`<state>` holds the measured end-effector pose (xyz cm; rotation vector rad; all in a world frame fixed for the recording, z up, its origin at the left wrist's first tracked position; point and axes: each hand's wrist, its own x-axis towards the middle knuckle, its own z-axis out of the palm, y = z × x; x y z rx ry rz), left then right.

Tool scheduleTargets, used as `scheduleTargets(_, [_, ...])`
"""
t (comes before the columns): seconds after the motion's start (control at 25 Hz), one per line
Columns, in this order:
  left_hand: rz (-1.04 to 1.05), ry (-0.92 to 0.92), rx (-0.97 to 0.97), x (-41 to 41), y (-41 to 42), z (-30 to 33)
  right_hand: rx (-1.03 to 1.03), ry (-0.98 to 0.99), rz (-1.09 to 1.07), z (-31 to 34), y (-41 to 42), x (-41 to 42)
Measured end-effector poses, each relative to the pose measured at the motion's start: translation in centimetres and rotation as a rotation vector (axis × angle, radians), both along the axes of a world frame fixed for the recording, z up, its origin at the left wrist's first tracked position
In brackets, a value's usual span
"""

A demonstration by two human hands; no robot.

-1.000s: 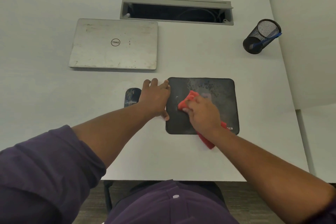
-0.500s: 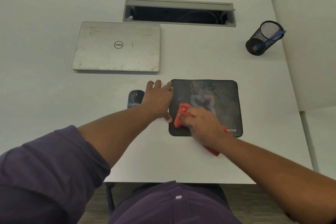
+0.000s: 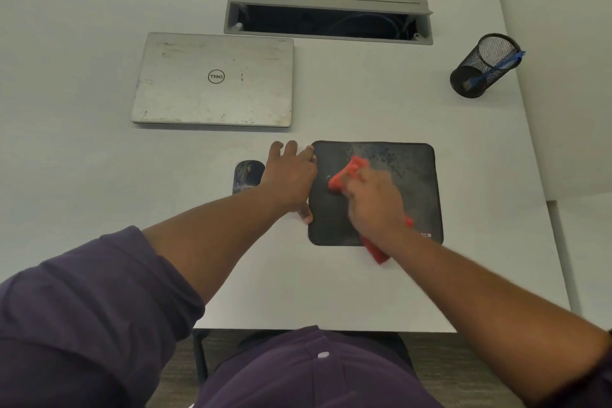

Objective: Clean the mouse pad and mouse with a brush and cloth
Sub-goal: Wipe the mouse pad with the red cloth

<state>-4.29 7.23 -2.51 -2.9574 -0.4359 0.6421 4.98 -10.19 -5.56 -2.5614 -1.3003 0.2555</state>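
A black mouse pad [image 3: 410, 175] with dusty marks on its far part lies on the white desk [image 3: 99, 175]. My right hand [image 3: 374, 205] presses a red cloth [image 3: 347, 174] onto the pad's middle, its fingers curled over the cloth; the cloth's tail sticks out below my wrist past the pad's near edge. My left hand [image 3: 291, 175] lies flat on the desk with straight fingers against the pad's left edge, thumb at the near left corner. A dark mouse [image 3: 246, 175] sits just left of that hand, partly hidden by my wrist.
A closed silver laptop [image 3: 215, 79] lies at the back left. Behind the pad is an open grey cable slot [image 3: 328, 15]. A black mesh pen cup [image 3: 483, 66] holding a blue brush stands at the back right, near a white partition [image 3: 569, 76].
My right hand has slid the red cloth from the pad's near left part up toward its middle. My left hand has stayed against the pad's left edge.
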Motion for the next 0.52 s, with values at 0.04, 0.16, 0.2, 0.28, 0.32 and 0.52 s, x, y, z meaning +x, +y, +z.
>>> scheduleTargets(0.04, [0.005,0.001,0.001,0.0,-0.1,-0.1,-0.011,-0.003,0.090,-0.7,-0.8,-2.0])
scheduleTargets(0.16, [0.021,-0.004,-0.010,-0.2,-0.1,-0.3,-0.017,-0.040,0.400,-0.9,-3.0,-2.8])
scheduleTargets(0.2, [0.028,-0.002,-0.022,-0.2,-0.1,-0.3,-0.047,-0.038,0.348,-0.5,-1.9,-0.6])
scheduleTargets(0.28, [0.041,-0.001,-0.040,-0.2,0.0,-0.3,-0.003,-0.049,0.032,0.7,1.3,2.2])
scheduleTargets(0.32, [0.046,0.002,-0.039,-0.2,-0.1,-0.3,-0.015,-0.038,-0.036,0.7,1.8,2.1])
scheduleTargets(0.52, [0.051,0.005,-0.037,-0.3,-0.1,-0.5,0.012,-0.030,0.356,-0.5,-0.1,0.5])
